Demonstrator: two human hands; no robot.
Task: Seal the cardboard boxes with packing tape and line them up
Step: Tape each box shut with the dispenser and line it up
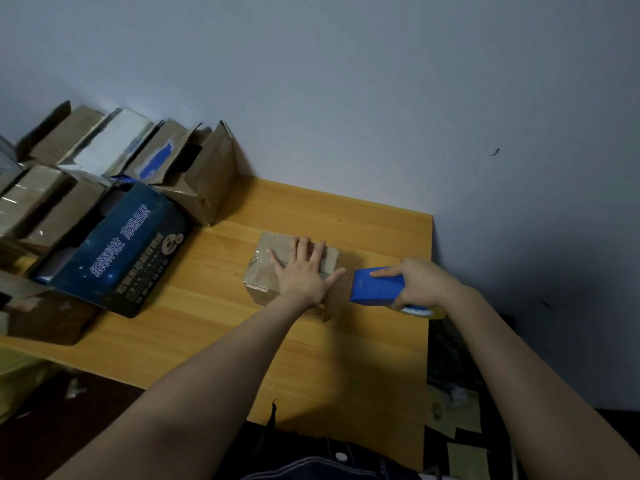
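Note:
A small brown cardboard box (263,275) sits in the middle of the wooden table (363,341). My left hand (304,268) lies flat on its top with the fingers spread, pressing the flaps down. Just right of the box, my right hand (422,282) grips a blue tape dispenser (377,285) with the index finger stretched along its top. A roll of clear tape (420,311) shows under that hand. The dispenser's front edge is close to the box's right side.
Several open and worn cardboard boxes (187,168) are piled at the table's far left against the wall. A dark blue printed carton (121,258) lies in front of them. Cardboard scraps (453,427) litter the floor to the right of the table.

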